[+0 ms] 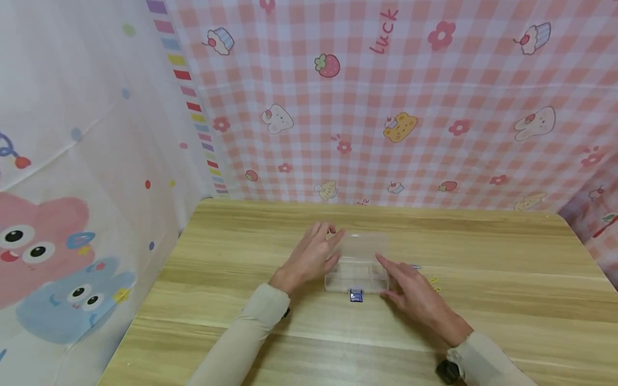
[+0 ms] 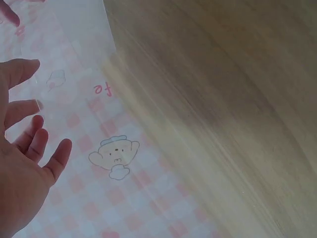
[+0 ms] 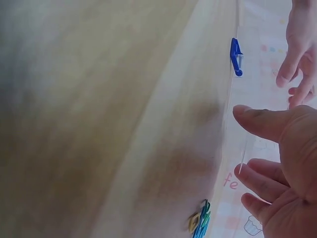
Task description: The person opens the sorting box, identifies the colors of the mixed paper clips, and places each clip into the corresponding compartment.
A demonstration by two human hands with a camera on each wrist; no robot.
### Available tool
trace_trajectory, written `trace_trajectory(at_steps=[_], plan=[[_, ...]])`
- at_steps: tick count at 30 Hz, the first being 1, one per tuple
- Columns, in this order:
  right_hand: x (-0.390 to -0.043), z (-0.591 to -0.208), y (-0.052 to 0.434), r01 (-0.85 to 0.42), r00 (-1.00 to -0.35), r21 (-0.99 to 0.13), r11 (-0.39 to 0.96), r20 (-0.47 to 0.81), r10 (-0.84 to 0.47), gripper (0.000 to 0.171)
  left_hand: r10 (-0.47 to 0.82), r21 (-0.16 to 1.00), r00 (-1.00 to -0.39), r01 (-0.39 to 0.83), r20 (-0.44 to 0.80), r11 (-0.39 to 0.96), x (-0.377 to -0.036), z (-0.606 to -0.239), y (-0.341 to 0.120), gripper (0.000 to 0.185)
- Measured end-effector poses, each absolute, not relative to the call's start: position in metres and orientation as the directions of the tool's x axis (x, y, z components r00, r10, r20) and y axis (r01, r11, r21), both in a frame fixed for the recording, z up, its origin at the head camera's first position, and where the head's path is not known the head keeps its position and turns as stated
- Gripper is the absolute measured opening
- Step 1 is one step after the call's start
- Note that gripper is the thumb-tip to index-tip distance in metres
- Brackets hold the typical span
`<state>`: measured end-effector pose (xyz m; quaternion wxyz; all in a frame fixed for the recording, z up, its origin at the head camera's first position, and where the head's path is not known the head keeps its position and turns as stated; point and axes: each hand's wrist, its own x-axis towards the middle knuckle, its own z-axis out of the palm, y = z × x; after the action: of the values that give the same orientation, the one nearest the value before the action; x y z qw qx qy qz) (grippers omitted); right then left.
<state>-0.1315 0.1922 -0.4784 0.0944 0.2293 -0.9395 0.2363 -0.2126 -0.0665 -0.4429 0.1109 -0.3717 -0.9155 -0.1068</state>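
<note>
A clear plastic compartment box [image 1: 339, 284] lies on the table with its lid raised at the back and its blue latch [image 1: 356, 295] towards me. My left hand [image 1: 311, 254] is at the left side of the box, its fingertips right at the lid's edge. At the right side is my right hand [image 1: 412, 284], thumb by the box's front corner and index finger by the lid. In the right wrist view, the right thumb [image 3: 257, 120] overlaps the clear plastic and the other fingers are spread below it. The fingers of both hands are mostly straight.
Several coloured paper clips [image 3: 200, 223] lie on the wooden table [image 1: 217, 268], just to the right of the box and partly behind the right hand. A pink checked cloth [image 1: 299, 150] hangs along the table's back edge, and a white printed cloth [image 1: 120, 177] hangs on the left.
</note>
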Motion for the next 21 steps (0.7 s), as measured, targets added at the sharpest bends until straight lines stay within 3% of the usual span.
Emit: trace_trajectory(at_steps=[12, 21], plan=[[-0.1303, -0.4756, 0.1889, -0.427, -0.903, -0.426, 0.797, 0.236, -0.358, 0.075, 0.661, 0.22, -0.747, 0.659, 0.075, 0.719, -0.2072, -0.4482, -0.0725, 0.072], [-0.1305, -0.4756, 0.1877, -0.43, -0.901, -0.415, 0.802, 0.243, -0.358, 0.073, 0.683, 0.248, -0.731, 0.661, 0.0, 0.708, -0.2035, -0.4517, -0.076, 0.076]])
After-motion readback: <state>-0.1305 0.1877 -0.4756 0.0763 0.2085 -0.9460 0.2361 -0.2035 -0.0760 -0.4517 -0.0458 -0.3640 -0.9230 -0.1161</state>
